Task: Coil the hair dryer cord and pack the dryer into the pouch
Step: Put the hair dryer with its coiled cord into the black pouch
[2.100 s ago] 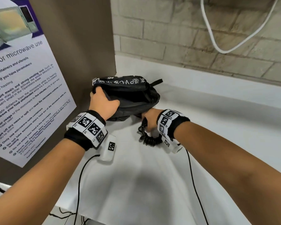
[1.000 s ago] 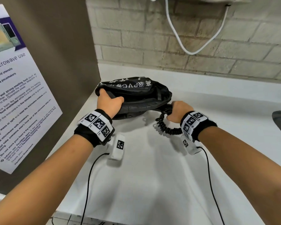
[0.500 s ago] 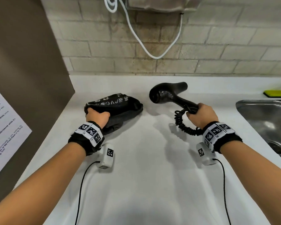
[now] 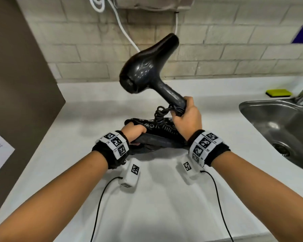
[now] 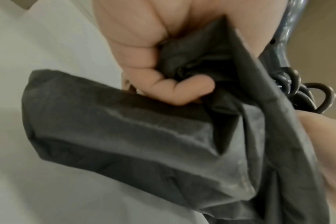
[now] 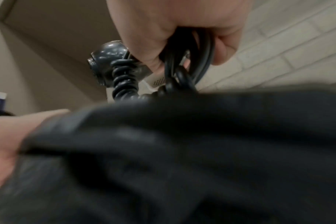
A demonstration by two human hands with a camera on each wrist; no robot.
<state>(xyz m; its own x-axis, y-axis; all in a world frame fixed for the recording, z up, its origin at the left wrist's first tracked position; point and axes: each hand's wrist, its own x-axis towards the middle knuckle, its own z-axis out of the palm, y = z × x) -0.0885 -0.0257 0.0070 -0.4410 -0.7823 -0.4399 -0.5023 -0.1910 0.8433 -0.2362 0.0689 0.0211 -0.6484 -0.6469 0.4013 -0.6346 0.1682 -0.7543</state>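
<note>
Head view showed, nearest the person, the left hand gripping a bunched fold of the black pouch, which lay on the white counter between the two wrists; the left wrist view confirmed fingers curled tight into the fabric. Just to the right and slightly farther, the right hand was clenched round the bottom of the dryer handle together with loops of the cord, whose coils dangled down onto the pouch. From that grip the dryer's long axis ran up, away and to the left, so the heavy head stood highest and farthest, above and beyond the pouch, with the nozzle aimed toward the brick wall. The dryer was therefore wholly outside the pouch, handle end nearest it. Judging by this, the coming move depended on tipping the dryer down toward the mouth the left hand held, though the mouth's exact facing could not be told.
</note>
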